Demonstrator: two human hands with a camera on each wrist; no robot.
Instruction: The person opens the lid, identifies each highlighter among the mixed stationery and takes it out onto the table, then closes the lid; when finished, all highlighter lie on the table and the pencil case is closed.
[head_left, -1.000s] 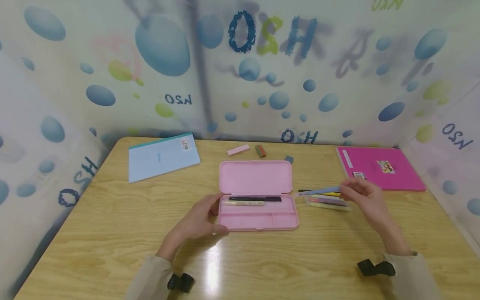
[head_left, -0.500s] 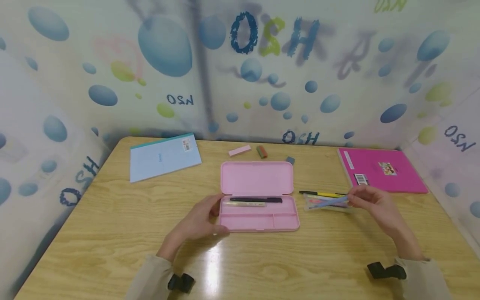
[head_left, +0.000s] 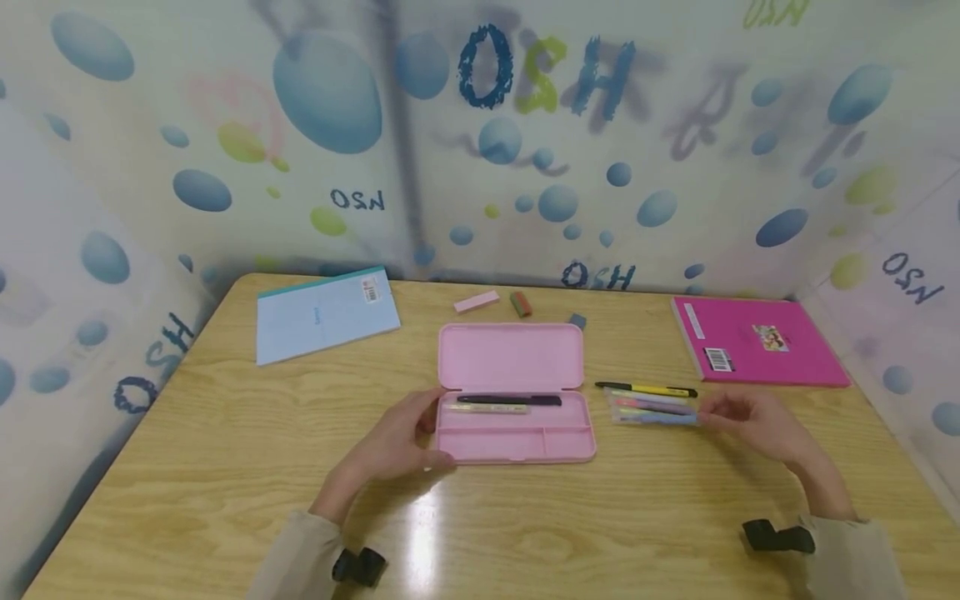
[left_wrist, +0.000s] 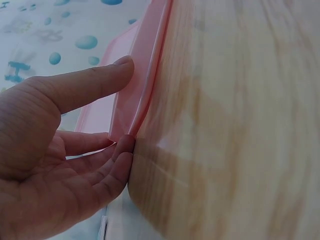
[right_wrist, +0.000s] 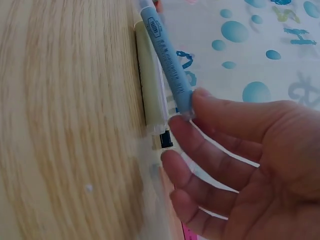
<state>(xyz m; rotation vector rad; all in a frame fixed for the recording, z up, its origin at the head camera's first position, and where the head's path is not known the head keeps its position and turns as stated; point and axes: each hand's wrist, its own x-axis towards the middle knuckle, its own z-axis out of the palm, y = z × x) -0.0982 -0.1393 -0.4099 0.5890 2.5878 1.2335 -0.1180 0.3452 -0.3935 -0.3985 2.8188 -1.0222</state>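
An open pink pencil case point(head_left: 491, 444) lies on the table, its lid leaning back. A black pen point(head_left: 510, 400) and a pale yellowish pen point(head_left: 487, 409) lie in its long rear compartment. My left hand point(head_left: 401, 437) grips the case's left end, thumb along the front side and fingers round the corner, as the left wrist view shows. My right hand point(head_left: 757, 421) pinches the end of a light blue marker point(right_wrist: 170, 60) between thumb and forefinger. That marker lies low along the near side of several pens, among them a pale green marker point(right_wrist: 151, 80). The other right fingers are loosely bent.
A yellow and black pen point(head_left: 648, 389) lies behind the markers. A pink notebook point(head_left: 802, 350) is at the back right, a light blue notebook point(head_left: 322, 321) at the back left. Behind the case are a pink bar point(head_left: 477, 302), a red-green eraser point(head_left: 521, 304) and a small grey-blue block point(head_left: 577, 320).
My right hand has brought the light blue marker from over the back of the pens toward me and down to their near side. The left hand stays on the pencil case.
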